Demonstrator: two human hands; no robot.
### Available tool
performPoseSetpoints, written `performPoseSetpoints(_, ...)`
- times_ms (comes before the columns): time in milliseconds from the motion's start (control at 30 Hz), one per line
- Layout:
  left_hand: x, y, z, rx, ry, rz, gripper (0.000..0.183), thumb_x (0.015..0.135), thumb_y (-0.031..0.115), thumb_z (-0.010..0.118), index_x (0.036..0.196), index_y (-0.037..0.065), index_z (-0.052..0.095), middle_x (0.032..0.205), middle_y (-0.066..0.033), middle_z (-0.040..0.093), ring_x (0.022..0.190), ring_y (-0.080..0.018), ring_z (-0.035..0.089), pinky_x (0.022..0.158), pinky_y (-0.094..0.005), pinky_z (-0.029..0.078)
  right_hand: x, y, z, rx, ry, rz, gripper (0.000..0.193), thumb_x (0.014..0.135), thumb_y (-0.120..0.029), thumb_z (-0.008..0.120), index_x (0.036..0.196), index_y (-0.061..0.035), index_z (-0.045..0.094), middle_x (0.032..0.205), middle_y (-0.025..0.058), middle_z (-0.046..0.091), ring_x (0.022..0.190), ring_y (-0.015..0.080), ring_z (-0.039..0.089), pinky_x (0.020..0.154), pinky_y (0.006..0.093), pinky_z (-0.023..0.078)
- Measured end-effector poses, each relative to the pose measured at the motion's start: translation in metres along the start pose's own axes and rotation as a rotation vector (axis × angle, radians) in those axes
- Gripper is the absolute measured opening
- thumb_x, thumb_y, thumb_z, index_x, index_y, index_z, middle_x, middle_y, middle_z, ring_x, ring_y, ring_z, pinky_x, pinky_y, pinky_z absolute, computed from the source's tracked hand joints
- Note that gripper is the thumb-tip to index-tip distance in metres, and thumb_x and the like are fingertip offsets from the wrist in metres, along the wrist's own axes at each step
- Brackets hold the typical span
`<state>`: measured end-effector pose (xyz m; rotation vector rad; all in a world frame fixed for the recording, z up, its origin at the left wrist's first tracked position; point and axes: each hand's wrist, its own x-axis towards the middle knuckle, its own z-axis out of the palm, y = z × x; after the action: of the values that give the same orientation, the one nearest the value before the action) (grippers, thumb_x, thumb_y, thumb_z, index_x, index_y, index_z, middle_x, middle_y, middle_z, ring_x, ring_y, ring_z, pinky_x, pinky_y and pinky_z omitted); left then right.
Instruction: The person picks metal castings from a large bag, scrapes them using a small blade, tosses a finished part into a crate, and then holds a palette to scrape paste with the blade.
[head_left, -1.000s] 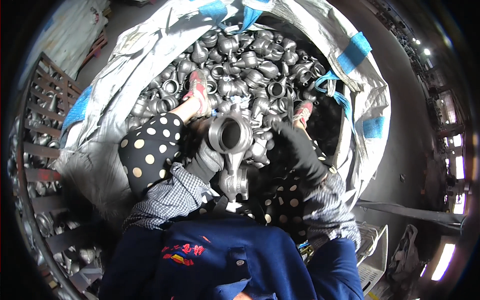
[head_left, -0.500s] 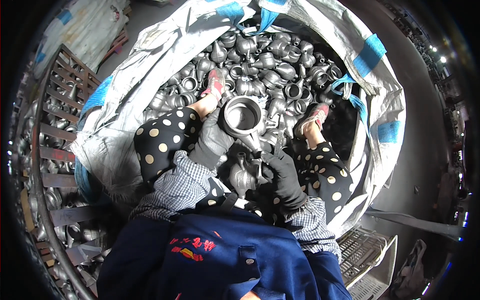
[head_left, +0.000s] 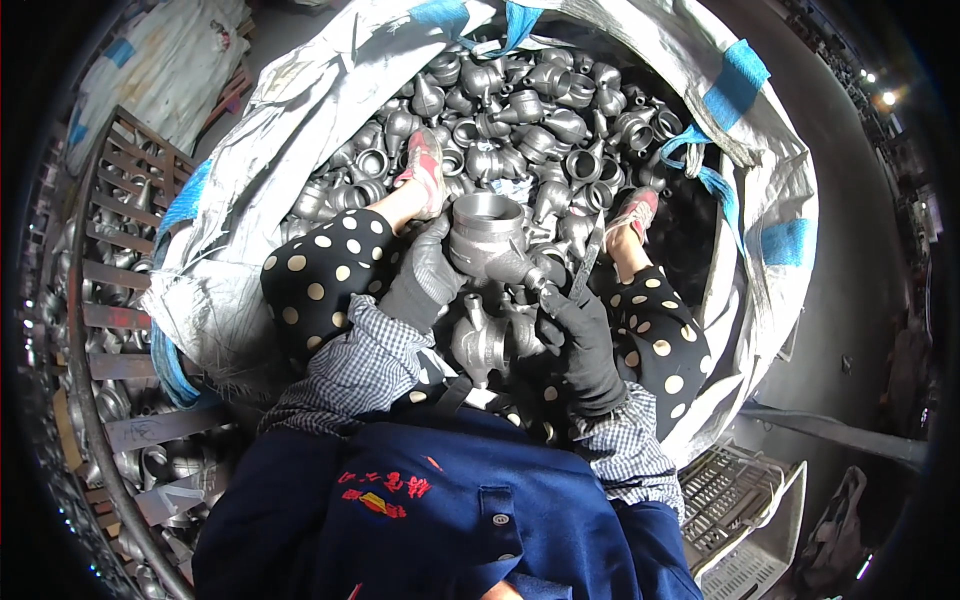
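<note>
Casting, one, grey metal, round-bodied with a wide open mouth and narrow spout (head_left: 484,250): it's held up over the lap, mouth upward, spout pointing rightward. From my remote feed, the left hand in a dark grey knit glove (head_left: 425,278) is closed round its left side. The right hand in a matching glove (head_left: 582,345) is curled on a thin, flat, grey strip-shaped tool (head_left: 592,250), fingers right by the spout tip; I can't tell if they touch it. Risk, my call: only one side looks gripped, so hard pressure on the spout could twist it loose, onto the second grey metal casting (head_left: 477,345) just below. Tool could also skid off the spout and catch the nearby glove. Counts: 2 hands, 1 casting held, 1 below, 1 tool, 2 red-and-pale shoes (head_left: 425,165), 1 white woven bag with blue straps (head_left: 775,170), 1 pale plastic crate (head_left: 752,572), 1 rusty slatted metal cage (head_left: 115,316). Heaped grey castings (head_left: 520,105) in the bag: dozens, overlapping, I can't get an exact figure.
</note>
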<state>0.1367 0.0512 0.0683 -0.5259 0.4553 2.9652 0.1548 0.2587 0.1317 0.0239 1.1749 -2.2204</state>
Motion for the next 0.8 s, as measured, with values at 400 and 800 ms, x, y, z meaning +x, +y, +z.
performPoseSetpoints(400, -0.023, -0.005, 0.03, 0.416, 0.113, 0.238, 0.042, 0.099, 0.022, 0.042, 0.136, 0.002, 0.037, 0.132, -0.0136, 0.047, 0.124, -0.0245, 0.047, 0.105, -0.0402, 0.04, 0.01, 0.022, -0.008, -0.073, 0.226, -0.12, 0.033, 0.09, -0.013, 0.059, 0.12, -0.0006, 0.057, 0.077, -0.0051, 0.058, 0.055, -0.0006, 0.041, 0.048, 0.0148, 0.03)
performPoseSetpoints(800, -0.016, 0.007, 0.013, 0.629, -0.087, 0.328, 0.039, 0.098, 0.02, 0.043, 0.129, -0.004, 0.043, 0.124, -0.0125, 0.052, 0.12, -0.0196, 0.046, 0.105, -0.0359, 0.035, 0.018, 0.025, -0.03, -0.073, 0.211, -0.052, 0.036, 0.093, -0.019, 0.053, 0.124, -0.0007, 0.054, 0.078, -0.0015, 0.058, 0.054, 0.0016, 0.04, 0.047, 0.0157, 0.029)
